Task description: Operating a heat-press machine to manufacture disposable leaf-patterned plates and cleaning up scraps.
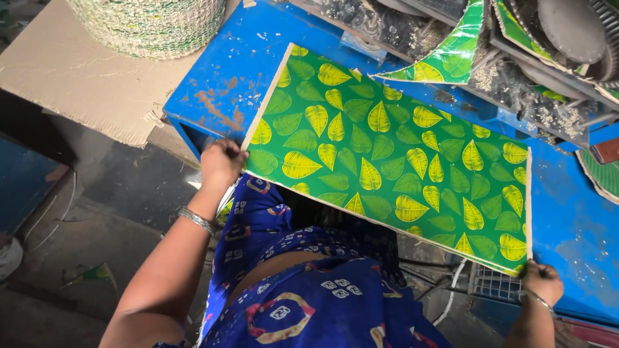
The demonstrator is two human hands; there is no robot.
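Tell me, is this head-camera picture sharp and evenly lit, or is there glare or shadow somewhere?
Head view: the green leaf-print sheet is sharp and brightly lit, with faint sheen but no harsh glare; the left hand and right hand at its corners look crisp; the floor below the blue table lies in dim shadow.

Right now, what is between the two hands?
In the head view, the green leaf-print sheet spans from the left hand to the right hand, each holding a near corner.

No packages, labels, signs, screens visible
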